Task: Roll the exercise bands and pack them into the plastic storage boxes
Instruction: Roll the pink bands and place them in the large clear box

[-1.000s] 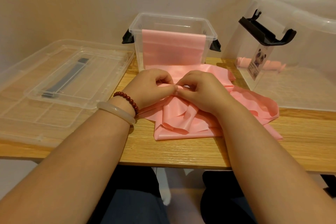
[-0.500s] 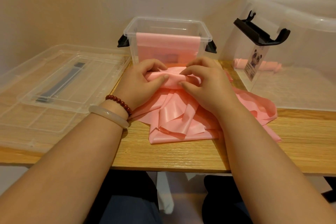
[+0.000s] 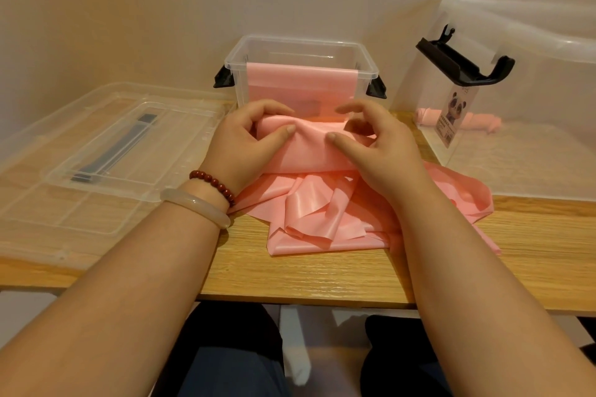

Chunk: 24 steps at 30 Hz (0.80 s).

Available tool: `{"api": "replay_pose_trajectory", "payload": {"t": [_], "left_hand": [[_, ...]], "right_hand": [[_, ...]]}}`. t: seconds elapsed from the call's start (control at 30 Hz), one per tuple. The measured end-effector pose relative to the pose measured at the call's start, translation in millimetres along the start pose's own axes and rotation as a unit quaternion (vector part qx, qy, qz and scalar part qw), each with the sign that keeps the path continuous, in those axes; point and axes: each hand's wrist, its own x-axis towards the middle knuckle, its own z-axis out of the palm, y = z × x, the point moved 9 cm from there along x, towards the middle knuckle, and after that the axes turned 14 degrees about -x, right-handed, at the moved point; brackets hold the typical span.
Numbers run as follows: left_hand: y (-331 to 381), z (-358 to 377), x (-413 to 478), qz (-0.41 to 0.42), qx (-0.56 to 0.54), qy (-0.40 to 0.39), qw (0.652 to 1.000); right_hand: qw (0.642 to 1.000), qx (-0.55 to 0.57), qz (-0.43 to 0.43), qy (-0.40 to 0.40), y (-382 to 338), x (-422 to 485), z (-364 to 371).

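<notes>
My left hand (image 3: 251, 142) and right hand (image 3: 374, 148) sit close together in the middle of the tabletop (image 3: 290, 274). Both grip the same fold of the pink band (image 3: 309, 155), with thumbs on top and fingers curled round the far side. I think I hold it this way so I can turn the fold over and make a tight roll. The far end of the band hangs over the near wall of the small box (image 3: 300, 42), maybe so it stays flat and does not slide away. The rest lies in a messy pile under my wrists, near the front edge. On the right stands the big box (image 3: 532, 167), and one rolled band (image 3: 480, 121) already lies inside it. On the left lie the lids (image 3: 180, 126), moved aside so the boxes are open for packing. I count two hands, two clear boxes, what looks like two lids stacked, and one finished roll. I cannot tell if the loose pile is one band or more. On my left wrist are two bracelets (image 3: 206, 200).
</notes>
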Motion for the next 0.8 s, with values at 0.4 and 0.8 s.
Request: {"api": "replay_pose_trajectory", "payload": {"t": [0.4, 0.8], "left_hand": [[0, 1, -2, -0.007, -0.051, -0.003, 0.999], [1, -11, -3, -0.005, -0.032, 0.081, 0.996]], "right_hand": [[0.983, 0.140, 0.069, 0.093, 17, 1, -10], [0.977, 0.155, 0.081, 0.120, 20, 0, -9]]}}
